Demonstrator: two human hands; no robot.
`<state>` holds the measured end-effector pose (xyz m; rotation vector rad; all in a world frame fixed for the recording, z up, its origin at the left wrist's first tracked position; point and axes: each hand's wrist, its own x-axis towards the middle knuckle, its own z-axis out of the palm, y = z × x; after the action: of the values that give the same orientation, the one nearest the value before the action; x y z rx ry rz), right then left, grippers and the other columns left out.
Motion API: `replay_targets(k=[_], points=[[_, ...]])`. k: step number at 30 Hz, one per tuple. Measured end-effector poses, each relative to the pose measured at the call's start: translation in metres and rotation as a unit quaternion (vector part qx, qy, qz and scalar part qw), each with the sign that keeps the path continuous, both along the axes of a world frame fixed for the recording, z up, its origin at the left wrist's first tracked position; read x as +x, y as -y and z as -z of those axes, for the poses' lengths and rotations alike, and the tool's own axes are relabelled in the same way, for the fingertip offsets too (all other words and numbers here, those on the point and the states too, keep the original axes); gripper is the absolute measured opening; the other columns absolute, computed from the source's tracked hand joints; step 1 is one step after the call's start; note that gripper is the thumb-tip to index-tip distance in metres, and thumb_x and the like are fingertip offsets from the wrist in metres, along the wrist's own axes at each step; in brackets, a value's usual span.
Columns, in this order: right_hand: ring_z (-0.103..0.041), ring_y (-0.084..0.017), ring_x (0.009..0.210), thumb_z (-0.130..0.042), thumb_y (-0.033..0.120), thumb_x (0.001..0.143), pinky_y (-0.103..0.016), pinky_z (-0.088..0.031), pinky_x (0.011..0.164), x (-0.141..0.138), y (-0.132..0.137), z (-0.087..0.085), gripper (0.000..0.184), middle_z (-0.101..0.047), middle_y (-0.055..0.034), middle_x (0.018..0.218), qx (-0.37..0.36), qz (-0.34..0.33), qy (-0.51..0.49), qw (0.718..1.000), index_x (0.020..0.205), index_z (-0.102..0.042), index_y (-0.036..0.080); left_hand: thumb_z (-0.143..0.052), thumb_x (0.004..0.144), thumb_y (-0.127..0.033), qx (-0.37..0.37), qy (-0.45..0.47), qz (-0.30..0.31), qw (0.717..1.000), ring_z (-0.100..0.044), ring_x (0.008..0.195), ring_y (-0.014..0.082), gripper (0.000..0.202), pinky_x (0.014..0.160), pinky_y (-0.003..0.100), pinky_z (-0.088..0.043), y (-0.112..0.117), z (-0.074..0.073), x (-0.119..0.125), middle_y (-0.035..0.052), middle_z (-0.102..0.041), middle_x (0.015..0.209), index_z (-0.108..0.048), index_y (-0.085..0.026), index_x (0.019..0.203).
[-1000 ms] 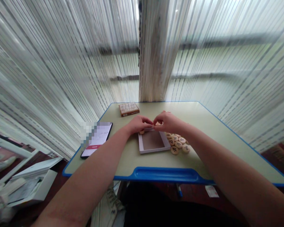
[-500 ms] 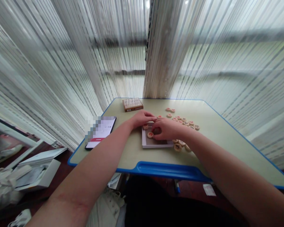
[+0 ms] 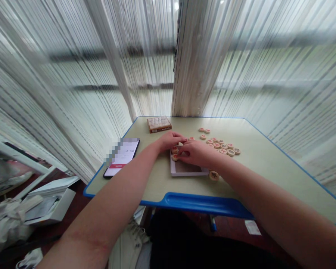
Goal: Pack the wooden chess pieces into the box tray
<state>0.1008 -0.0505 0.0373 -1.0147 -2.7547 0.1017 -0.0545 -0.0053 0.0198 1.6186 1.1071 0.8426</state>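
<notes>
My right hand [image 3: 196, 152] pinches a red-marked piece [image 3: 175, 157] by its edge, inside the shallow box [image 3: 186, 174] beneath my palm — likely for fine control — while my left hand [image 3: 169, 140] bends at the box's far side, perhaps bracing it, whether gripping, I cannot tell.

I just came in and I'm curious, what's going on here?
Someone is handling round game pieces with bare hands. The right hand has its fingertips at a red-marked piece inside a shallow open box, with another piece just behind it. The left hand is at the box's far edge. More pieces lie on the table, and a phone lies to the left.
</notes>
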Motion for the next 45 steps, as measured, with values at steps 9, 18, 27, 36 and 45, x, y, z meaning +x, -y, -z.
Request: replay_targets(k=[9,18,27,36,45], points=[[-0.061,-0.019,0.079,-0.052,0.033,0.083,-0.025,-0.038,0.064,-0.003,0.002,-0.002,0.022,-0.068,-0.0062,0.091,0.025,0.041,0.035,0.998,0.089,-0.071,0.024,-0.054,0.072,-0.055,0.02,-0.027,-0.01,0.999,-0.048,0.06,0.0116,0.048,0.06,0.026,-0.037,0.001,-0.001,0.0,0.0063,-0.067,0.067,-0.073,-0.011,0.073],[-0.06,-0.017,0.077,-0.052,0.023,0.076,-0.025,-0.037,0.063,-0.002,0.005,-0.004,0.021,-0.068,-0.0037,0.088,0.016,0.031,0.028,0.999,0.088,-0.07,0.026,-0.038,0.082,-0.056,0.006,-0.038,-0.011,0.999,-0.044,0.055,0.0111,0.058,0.06,0.026,-0.037,0.004,-0.005,0.001,0.007,-0.067,0.065,-0.074,-0.011,0.072],[-0.059,-0.017,0.071,-0.053,0.041,0.079,-0.025,-0.032,0.055,-0.007,0.012,-0.01,0.026,-0.069,-0.0048,0.085,0.011,0.05,0.047,0.998,0.088,-0.07,0.023,-0.029,0.085,-0.056,0.006,-0.038,-0.005,0.999,-0.047,0.055,0.0122,0.066,0.061,0.027,-0.039,0.001,-0.002,0.0,0.0097,-0.07,0.07,-0.075,-0.01,0.074],[-0.061,-0.017,0.072,-0.047,0.05,0.084,-0.025,-0.031,0.054,-0.01,0.013,-0.006,0.035,-0.07,-0.0043,0.084,0.038,0.054,0.04,0.997,0.082,-0.07,0.024,-0.028,0.085,-0.057,0.005,-0.039,0.001,0.999,-0.043,0.054,0.0111,0.067,0.059,0.026,-0.036,0.002,-0.003,-0.001,0.0094,-0.069,0.07,-0.075,-0.01,0.075],[-0.061,-0.018,0.069,-0.047,0.047,0.084,-0.026,-0.032,0.054,-0.005,0.011,-0.009,0.031,-0.07,-0.0044,0.083,0.033,0.067,0.053,0.996,0.093,-0.07,0.028,-0.028,0.083,-0.061,0.011,-0.029,0.005,1.0,-0.046,0.056,0.0118,0.069,0.06,0.027,-0.037,-0.001,-0.001,-0.002,0.0091,-0.069,0.069,-0.074,-0.011,0.074]])
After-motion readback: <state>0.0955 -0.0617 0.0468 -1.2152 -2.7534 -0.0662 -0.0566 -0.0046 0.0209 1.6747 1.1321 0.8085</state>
